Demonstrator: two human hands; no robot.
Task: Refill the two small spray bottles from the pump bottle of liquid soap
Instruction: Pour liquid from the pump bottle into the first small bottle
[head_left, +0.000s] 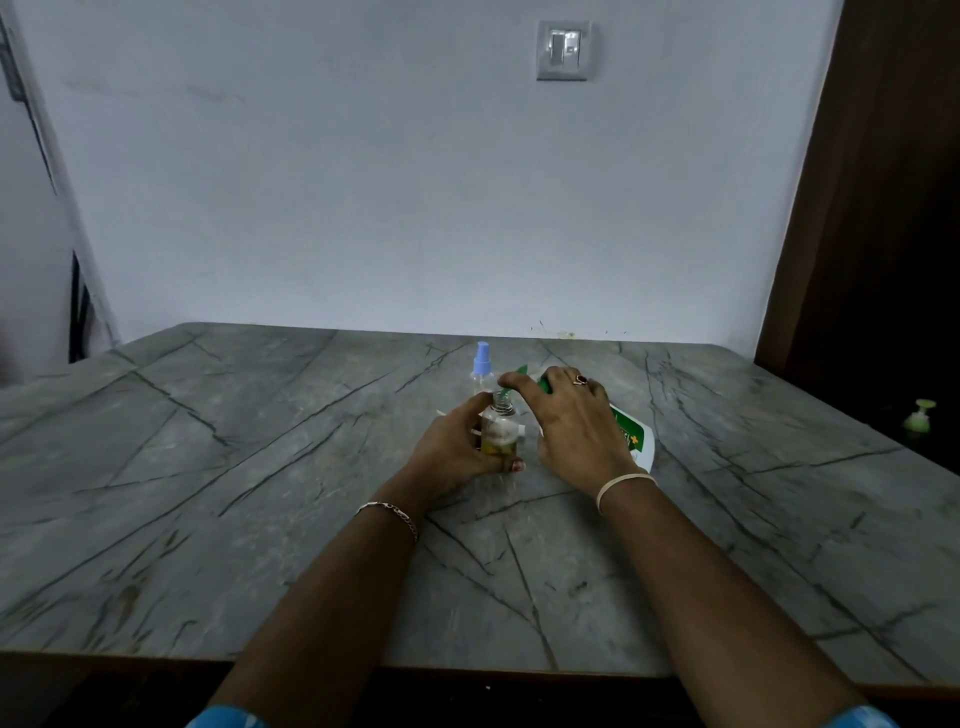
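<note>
Head view: pouring step, I judge. My left hand grips the open spray bottle, upright on the surface, yellowish liquid low inside. My right hand holds the soap bottle tipped at its neck. Next: slow, steady tilt into that narrow mouth. Count: two spray bottles, the capped spray bottle just behind; one soap bottle; one green pump head, well apart.

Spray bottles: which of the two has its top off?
The spray bottle in the left hand: its neck is bare, while the bottle behind it wears a blue top.
</note>
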